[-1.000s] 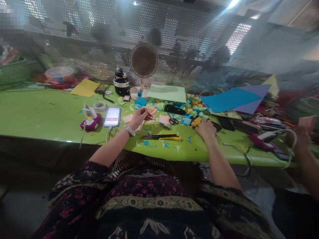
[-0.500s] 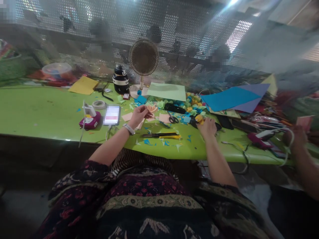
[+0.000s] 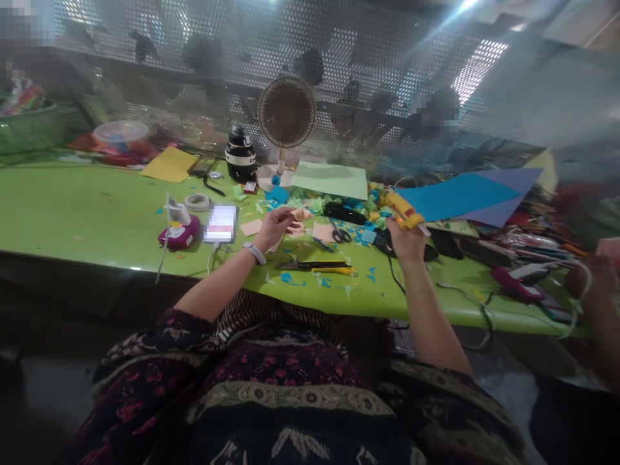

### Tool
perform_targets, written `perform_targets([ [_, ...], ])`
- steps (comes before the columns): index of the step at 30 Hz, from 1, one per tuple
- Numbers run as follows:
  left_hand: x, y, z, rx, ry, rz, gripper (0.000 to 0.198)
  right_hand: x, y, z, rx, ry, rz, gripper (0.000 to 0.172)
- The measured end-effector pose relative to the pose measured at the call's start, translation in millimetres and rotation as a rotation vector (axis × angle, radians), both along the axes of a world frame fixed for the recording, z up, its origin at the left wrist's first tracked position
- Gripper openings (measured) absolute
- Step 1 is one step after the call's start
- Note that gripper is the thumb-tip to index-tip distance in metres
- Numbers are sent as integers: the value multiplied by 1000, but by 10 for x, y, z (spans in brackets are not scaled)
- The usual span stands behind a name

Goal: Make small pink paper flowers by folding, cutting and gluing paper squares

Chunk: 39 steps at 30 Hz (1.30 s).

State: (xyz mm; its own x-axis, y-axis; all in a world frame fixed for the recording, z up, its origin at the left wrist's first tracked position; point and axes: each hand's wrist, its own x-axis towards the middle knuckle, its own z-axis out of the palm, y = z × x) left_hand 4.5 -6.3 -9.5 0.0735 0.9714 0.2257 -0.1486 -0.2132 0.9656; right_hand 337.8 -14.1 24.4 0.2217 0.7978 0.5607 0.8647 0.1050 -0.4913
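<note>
My left hand (image 3: 277, 227), with a pale watch on its wrist, pinches a peach piece of cut paper (image 3: 302, 214) above the table. In my right hand (image 3: 405, 244) is a yellow hot glue gun (image 3: 403, 212), raised off the table, with a pale glue stick showing at its rear end. Its cord hangs down below the hand. Between my hands lie black scissors (image 3: 341, 234), a black stapler-like tool (image 3: 345, 212) and flat peach paper pieces (image 3: 323, 233). Nearer to me rests a yellow and black box cutter (image 3: 322, 266) among blue and white scraps.
A fan (image 3: 287, 113), a dark bottle (image 3: 241, 158) and a pale green sheet (image 3: 332, 179) stand or lie at the back. Left are a phone (image 3: 221, 223), tape roll (image 3: 197, 202) and charger (image 3: 179, 234). Blue sheets (image 3: 455, 194) lie right. Another person's hand (image 3: 600, 274) is at far right.
My right hand has lifted the glue gun from the table and turned it up. My left hand still holds the peach paper, now turned differently. The view has shifted slightly.
</note>
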Motion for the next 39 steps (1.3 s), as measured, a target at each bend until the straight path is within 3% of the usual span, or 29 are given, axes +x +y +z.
perform_targets([
  [4, -28, 33, -47, 12, 13, 18, 29, -525, -25, 119, -33, 491, 433, 25],
  [8, -43, 58, -74, 21, -19, 57, 29, -1063, -165, 133, -227, 651, 683, 30],
  [14, -32, 58, -54, -18, -67, 32, 25, -1379, -240, -33, -329, 725, 746, 41],
  [30, -54, 15, 6, -48, -71, 34, 31, -1310, -144, -270, -355, 631, 741, 37],
  [39, -63, 18, 5, -22, -66, 19, 32, -1308, -174, -253, -331, 584, 720, 39],
])
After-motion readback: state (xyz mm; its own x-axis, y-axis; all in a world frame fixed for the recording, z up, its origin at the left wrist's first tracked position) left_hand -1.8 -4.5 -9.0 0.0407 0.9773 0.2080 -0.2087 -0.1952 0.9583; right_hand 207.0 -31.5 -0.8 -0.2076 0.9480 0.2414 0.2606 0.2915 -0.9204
